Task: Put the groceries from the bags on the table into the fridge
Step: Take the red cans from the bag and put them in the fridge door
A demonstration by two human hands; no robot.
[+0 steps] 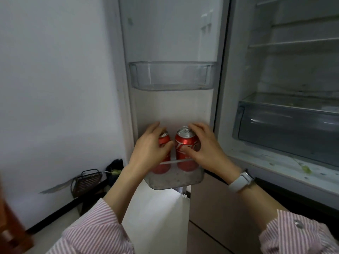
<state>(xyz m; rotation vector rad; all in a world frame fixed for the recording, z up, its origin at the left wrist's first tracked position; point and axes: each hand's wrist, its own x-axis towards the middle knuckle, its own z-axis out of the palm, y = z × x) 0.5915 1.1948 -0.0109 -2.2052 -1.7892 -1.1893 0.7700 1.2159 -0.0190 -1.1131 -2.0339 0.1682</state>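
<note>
Two red soda cans stand upright side by side in the lowest door bin [176, 182] of the open fridge door. My left hand [149, 149] is wrapped around the left can [164, 142], covering most of it. My right hand [205, 149] grips the right can [185, 143] from its right side, thumb across the front; its silver top shows. Both cans sit behind the bin's thin white rail.
An empty clear door bin [171, 76] hangs above. The fridge interior at right holds glass shelves [293, 43] and a clear drawer [286, 125]; green scraps lie on its lower ledge [305, 169]. A dark wire basket [88, 182] sits on the floor by the wall at left.
</note>
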